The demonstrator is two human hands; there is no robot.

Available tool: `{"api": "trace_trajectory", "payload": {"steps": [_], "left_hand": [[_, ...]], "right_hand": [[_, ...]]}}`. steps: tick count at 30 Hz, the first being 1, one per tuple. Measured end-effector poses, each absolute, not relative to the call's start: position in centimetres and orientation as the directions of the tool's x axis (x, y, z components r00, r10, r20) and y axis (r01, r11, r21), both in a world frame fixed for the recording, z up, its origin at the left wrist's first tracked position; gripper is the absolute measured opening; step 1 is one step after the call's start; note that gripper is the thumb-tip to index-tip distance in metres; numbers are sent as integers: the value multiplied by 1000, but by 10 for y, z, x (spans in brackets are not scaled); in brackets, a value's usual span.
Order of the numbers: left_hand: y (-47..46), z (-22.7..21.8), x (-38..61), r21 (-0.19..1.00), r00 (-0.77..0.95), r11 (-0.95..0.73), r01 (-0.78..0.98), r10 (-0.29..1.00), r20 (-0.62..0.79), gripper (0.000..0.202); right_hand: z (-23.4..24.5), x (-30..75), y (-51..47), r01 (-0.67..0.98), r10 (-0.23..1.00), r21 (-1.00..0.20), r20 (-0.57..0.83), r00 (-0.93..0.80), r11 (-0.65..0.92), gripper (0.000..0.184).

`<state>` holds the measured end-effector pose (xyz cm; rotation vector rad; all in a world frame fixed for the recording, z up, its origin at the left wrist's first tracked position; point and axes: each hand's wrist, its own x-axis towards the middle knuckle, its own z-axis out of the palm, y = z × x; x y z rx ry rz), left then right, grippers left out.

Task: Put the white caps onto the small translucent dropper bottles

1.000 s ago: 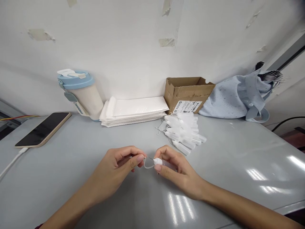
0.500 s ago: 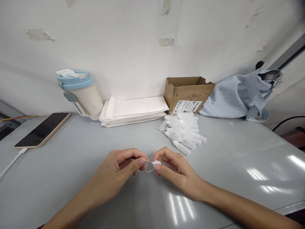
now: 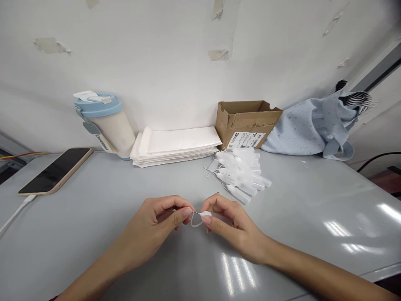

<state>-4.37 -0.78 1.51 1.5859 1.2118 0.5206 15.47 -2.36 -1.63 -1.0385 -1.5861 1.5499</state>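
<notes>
Fingertips (image 3: 184, 212) of the left hand (image 3: 155, 223) are pressed together on the cap, which is hidden by them. A thin tether loop (image 3: 196, 224) hangs between it and the dropper bottle (image 3: 206, 214), whose neck is pinched by the right hand (image 3: 234, 228) (thumb above, forefinger below). Everything is held low over the table (image 3: 94, 200), in front of and left of the pile of bottles (image 3: 242, 175). The bottle is judged light, soft-walled and slippery, its fine needle tip fragile. It is best gripped at the stiffer collar.

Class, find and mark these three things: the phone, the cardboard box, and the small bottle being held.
phone (image 3: 56, 169): head view, middle of its dark screen.
cardboard box (image 3: 247, 124): head view, its front wall.
small bottle (image 3: 206, 214): head view, its white neck.
</notes>
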Motion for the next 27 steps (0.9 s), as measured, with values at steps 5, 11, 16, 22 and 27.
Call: {"api": "trace_trajectory", "payload": {"steps": [5,11,16,22,27], "left_hand": [[-10,16,-44,868,389,-5,497,895,-217,28],[-9,12,-42,828,394,-78,556,901,-180,29],[-11,11,-40,822,405,-117,557,903,-146,29],[-11,10,-39,816,408,-100,569,896,-175,29],[-12,5,-37,825,398,-75,560,897,-189,28]], "right_hand": [[-15,154,-24,123,896,-992,-75,-437,-23,22],[-16,154,-23,172,901,-985,-68,-429,8,22],[-17,153,-23,193,901,-981,-63,-429,24,20],[-18,153,-26,194,900,-981,-69,-430,18,20],[-20,153,-26,206,899,-978,-68,-433,25,20]]}}
